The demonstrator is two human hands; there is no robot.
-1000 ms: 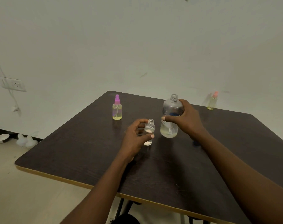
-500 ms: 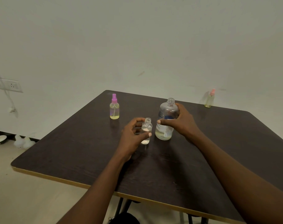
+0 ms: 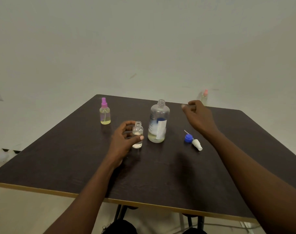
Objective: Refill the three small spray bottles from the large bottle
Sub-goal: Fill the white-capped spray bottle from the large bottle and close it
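Gripping one uncapped small bottle (image 3: 137,136) just left of the single large bottle (image 3: 158,123): left hand (image 3: 122,141). Right hand (image 3: 198,115) hovers right of it, loosely curled, empty. Two more small ones: purple-capped bottle (image 3: 105,115) farther left, pink-capped bottle (image 3: 204,97) far right.

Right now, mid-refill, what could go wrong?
Large bottle stands uncapped with no hand on it; the right hand near it could knock it over. Small open bottle in the left hand has a narrow neck, so the pour may miss. White spray head lies loose and could roll.

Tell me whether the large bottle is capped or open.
Open: the large bottle shows bare neck threads; a blue cap lies beside it.
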